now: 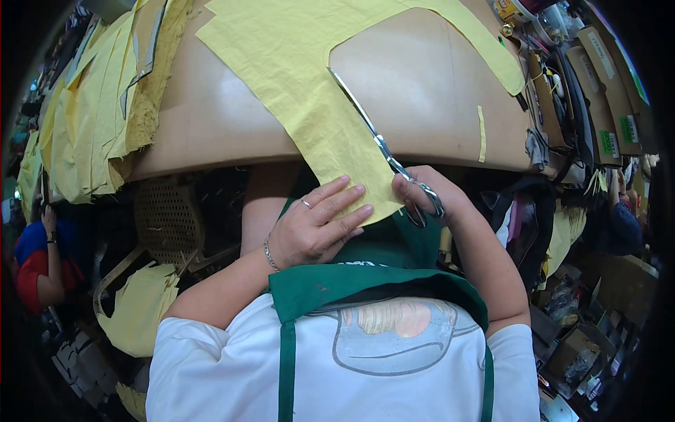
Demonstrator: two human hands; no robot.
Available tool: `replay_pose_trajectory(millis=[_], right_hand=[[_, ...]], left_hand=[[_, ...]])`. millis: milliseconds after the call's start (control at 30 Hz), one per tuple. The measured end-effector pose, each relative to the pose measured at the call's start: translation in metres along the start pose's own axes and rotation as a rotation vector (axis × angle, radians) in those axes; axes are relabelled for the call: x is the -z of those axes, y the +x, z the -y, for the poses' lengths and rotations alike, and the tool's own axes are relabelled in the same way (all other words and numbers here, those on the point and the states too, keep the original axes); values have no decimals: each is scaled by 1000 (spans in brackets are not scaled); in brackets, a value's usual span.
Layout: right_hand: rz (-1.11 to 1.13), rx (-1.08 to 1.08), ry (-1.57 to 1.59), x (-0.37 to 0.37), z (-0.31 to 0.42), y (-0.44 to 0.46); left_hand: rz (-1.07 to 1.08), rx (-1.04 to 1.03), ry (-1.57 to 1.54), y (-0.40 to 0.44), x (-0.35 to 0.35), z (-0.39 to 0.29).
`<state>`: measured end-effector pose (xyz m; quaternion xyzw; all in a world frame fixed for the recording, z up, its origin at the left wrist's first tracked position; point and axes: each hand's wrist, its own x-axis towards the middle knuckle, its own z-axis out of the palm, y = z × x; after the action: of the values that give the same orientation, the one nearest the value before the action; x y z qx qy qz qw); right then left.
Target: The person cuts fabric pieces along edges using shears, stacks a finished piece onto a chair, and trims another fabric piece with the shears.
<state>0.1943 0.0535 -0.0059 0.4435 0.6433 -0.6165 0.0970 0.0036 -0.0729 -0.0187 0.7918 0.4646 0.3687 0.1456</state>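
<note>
A large piece of yellow fabric [281, 77] lies over the table and hangs past its front edge toward my lap. My left hand [320, 221] rests on the hanging end, fingers stretched out over the cloth. In my right hand [429, 193] is a pair of scissors [376, 137], with my thumb and fingers at the handles. The long blades run up along the fabric's right edge, the tip near the inner corner of a curved cut-out. The blades look nearly closed.
Stacked yellow fabric [98, 105] drapes over the table's [232, 133] left side. A thin yellow strip [482, 133] lies at right, near cardboard boxes [598, 91] and clutter. A plastic chair [169, 218] stands below left. Other people sit at far left [49, 260] and far right.
</note>
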Motion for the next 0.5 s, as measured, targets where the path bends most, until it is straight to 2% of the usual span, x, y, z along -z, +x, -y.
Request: replay_pose_trajectory(millis=[200,500], right_hand=[[39,24,37,-1,10,8],[-50,32,96,-9,-6,10]], left_hand=[[5,-10,-73,-1,5,-10],[-28,-3,-189,-3,10,-11]])
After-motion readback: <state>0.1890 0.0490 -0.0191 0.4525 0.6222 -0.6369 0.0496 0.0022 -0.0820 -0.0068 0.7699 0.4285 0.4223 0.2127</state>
